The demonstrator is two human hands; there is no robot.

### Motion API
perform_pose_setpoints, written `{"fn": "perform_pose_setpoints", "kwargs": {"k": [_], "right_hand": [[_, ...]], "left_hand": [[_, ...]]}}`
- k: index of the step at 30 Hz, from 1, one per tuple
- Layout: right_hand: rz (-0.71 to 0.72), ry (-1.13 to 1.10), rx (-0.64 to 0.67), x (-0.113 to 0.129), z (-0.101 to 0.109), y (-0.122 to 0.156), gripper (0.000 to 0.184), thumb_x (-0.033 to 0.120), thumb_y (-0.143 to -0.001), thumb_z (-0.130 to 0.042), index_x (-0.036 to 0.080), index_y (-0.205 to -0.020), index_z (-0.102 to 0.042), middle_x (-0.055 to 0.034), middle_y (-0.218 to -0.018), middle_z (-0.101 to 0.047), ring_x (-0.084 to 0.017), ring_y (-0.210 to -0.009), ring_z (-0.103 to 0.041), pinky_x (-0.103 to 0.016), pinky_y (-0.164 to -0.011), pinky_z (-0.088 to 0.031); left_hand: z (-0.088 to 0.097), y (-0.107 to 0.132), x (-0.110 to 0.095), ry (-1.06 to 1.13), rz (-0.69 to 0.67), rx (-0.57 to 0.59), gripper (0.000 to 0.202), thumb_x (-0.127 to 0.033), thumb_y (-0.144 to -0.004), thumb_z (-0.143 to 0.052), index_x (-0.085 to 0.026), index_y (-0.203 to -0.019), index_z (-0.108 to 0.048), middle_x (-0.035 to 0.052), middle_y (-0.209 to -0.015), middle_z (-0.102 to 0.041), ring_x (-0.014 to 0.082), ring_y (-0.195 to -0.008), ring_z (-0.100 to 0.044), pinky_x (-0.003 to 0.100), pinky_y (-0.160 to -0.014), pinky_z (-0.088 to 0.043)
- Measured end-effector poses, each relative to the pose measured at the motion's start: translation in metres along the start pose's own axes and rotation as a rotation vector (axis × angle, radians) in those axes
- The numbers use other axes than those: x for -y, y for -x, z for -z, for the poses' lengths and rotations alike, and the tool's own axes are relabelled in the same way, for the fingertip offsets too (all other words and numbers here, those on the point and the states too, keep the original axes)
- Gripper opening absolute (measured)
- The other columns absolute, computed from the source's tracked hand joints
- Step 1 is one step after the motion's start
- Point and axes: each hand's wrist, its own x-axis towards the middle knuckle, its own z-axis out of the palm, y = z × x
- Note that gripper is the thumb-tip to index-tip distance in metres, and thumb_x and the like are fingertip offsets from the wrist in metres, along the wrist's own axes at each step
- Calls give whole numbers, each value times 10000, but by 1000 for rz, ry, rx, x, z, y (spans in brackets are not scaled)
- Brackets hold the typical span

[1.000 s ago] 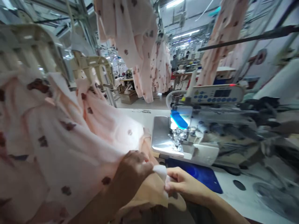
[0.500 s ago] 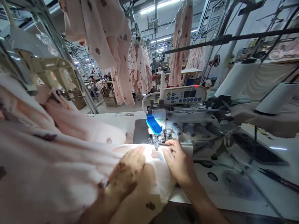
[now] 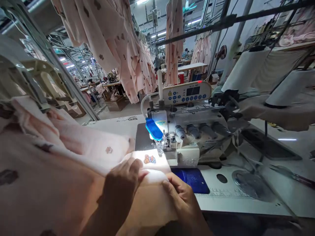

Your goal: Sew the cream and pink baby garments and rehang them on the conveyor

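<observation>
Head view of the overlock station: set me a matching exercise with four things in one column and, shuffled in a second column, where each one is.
Things
1. Left hand
2. Right hand
3. Blue guard
4. Keypad control panel

Places
A. Over the presser foot of the overlock machine
B. On the pink printed fabric, left of the other hand
C. On top, at the back of the machine
D. On the fabric, beside the dark blue pad

Pairs: 1-B, 2-D, 3-A, 4-C
</observation>
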Motion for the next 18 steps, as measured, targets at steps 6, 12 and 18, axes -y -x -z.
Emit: {"fn": "perform_pose_setpoints", "kwargs": {"k": [6,12,18], "right_hand": [[217,248,-157,14,11,-21,292,418,-893,-446,210,-899,-652,2,-677,-614,-144,-573,-541,-212,-509,-359],[32,411,-254,3,9,-36,276,393,-834,-457,170,-987,-516,91,-435,-310,-119,-398,-327,-232,-425,-240],[6,275,-154,-1,7,-18,273,403,-850,-424,171,-992,-450,97,-448,-324,-101,-391,-295,-219,-403,-194]], "left_hand": [[-27,-28,-7,119,160,121,296,-322,-903,-400,-176,-666,-502,2,-651,-550,134,-551,-514,234,-472,-282],[-43,-54,0,199,233,304,265,-330,-896,-417,-187,-678,-465,-31,-604,-537,116,-523,-494,222,-471,-246],[-43,-43,1,91,150,423,237,-236,-916,-340,-197,-717,-463,-22,-657,-570,137,-570,-546,258,-494,-264]]}}
